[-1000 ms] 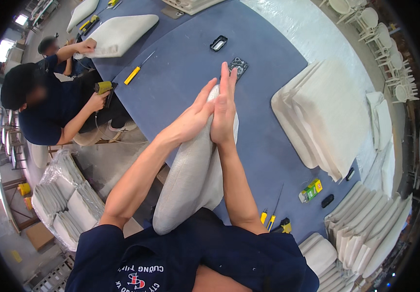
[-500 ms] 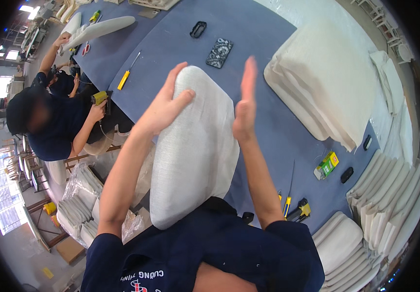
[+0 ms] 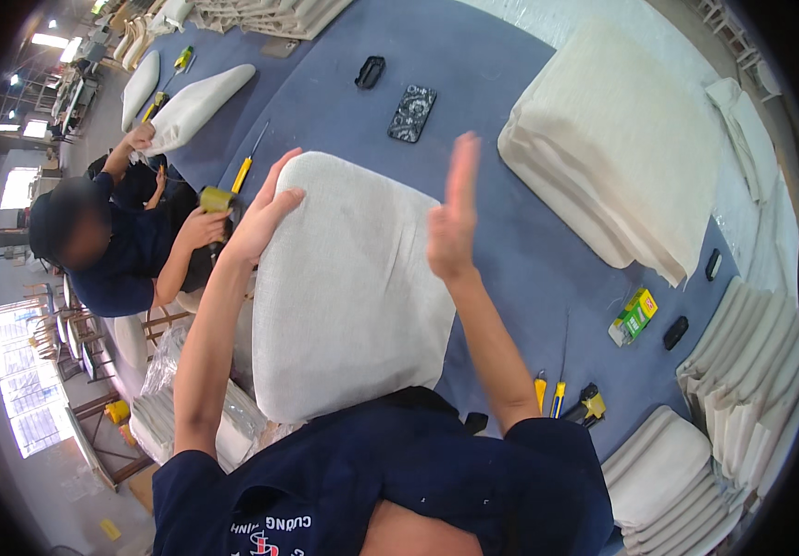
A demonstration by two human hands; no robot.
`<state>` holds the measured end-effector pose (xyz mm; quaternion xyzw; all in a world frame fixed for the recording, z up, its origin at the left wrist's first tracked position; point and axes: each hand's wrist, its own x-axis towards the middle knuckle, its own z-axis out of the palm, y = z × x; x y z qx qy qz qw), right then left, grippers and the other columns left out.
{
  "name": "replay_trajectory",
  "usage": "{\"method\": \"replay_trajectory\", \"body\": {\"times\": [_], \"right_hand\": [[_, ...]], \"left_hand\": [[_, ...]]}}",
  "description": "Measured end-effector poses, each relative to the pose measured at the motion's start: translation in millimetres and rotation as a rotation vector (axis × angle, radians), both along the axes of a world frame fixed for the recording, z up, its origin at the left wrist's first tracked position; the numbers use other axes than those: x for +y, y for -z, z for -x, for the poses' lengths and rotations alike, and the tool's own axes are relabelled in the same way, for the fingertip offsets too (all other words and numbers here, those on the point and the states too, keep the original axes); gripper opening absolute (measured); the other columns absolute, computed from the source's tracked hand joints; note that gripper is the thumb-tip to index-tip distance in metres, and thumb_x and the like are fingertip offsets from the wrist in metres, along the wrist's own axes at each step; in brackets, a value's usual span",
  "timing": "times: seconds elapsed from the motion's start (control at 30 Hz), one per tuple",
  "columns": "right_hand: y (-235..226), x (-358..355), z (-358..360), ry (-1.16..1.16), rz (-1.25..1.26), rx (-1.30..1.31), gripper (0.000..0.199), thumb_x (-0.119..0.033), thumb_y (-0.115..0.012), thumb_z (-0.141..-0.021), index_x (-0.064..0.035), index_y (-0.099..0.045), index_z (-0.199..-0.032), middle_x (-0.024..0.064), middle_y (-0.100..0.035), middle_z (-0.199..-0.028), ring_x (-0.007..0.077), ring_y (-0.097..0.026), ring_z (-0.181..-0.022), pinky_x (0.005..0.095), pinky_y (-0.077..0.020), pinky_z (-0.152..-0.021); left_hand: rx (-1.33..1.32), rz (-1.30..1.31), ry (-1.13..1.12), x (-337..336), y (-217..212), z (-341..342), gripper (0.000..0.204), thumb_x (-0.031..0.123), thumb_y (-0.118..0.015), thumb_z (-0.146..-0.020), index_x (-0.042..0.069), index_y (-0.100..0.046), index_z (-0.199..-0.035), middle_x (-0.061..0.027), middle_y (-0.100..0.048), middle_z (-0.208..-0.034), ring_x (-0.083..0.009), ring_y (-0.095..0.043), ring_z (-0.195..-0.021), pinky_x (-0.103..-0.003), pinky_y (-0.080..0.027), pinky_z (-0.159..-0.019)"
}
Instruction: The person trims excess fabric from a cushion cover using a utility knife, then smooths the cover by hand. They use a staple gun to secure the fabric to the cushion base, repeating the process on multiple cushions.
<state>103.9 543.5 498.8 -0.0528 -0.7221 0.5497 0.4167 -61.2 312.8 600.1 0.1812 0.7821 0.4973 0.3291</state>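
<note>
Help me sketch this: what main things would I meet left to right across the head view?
Co-worker's pistol-grip tool, left hand, upholstered seat pad, right hand, green-and-yellow box, row of pale pads.

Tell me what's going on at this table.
A person is handling a pale cushion, with the left hand gripping its far left corner. The right hand, open and a little blurred, is at the cushion's right edge; whether it touches is hard to tell. The cushion's near end is close to the person's chest. Off to the left, a co-worker grips a yellow-green tool. A phone lies on the blue table.
</note>
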Motion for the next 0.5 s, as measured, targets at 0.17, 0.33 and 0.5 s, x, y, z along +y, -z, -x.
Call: {"method": "replay_trajectory", "body": {"times": [0.17, 0.33, 0.5], "right_hand": [[88.9, -91.2, -24.6, -0.110, -0.292, -0.305, 0.085, -0.056, -0.039, -0.113, 0.0048, -0.020, -0.169, 0.0261, -0.015, -0.178, 0.0443, -0.009, -0.166, 0.0549, -0.0113, -0.133], [131.6, -109.0, -76.5, 0.019, 0.102, -0.667, 0.075, -0.042, -0.037, -0.113, 0.0080, -0.023, -0.167, 0.0259, -0.020, -0.177, 0.0428, -0.012, -0.166, 0.0519, -0.0095, -0.134], [57.9, -96.6, -81.0, 0.032, 0.326, -0.432, 0.075, -0.043, -0.034, -0.114, 0.0091, -0.022, -0.167, 0.0243, -0.021, -0.177, 0.0378, -0.013, -0.166, 0.0476, -0.0113, -0.134]], "left_hand": [[-0.055, -0.027, 0.047, 24.7, -5.6, -1.9, 0.071, 0.028, -0.061, -0.102, 0.017, -0.037, -0.167, -0.0144, -0.052, -0.156, -0.0274, -0.047, -0.146, -0.042, -0.034, -0.123], [0.037, -0.076, 0.069, 24.1, -5.9, -10.6, 0.068, 0.029, -0.060, -0.103, 0.014, -0.039, -0.166, -0.0120, -0.048, -0.160, -0.0235, -0.044, -0.148, -0.038, -0.032, -0.124], [-0.105, -0.460, 0.063, 53.9, -23.2, -61.5, 0.072, 0.036, -0.048, -0.110, 0.007, -0.026, -0.172, -0.0130, -0.028, -0.177, -0.0240, -0.028, -0.162, -0.038, -0.023, -0.131]]}}
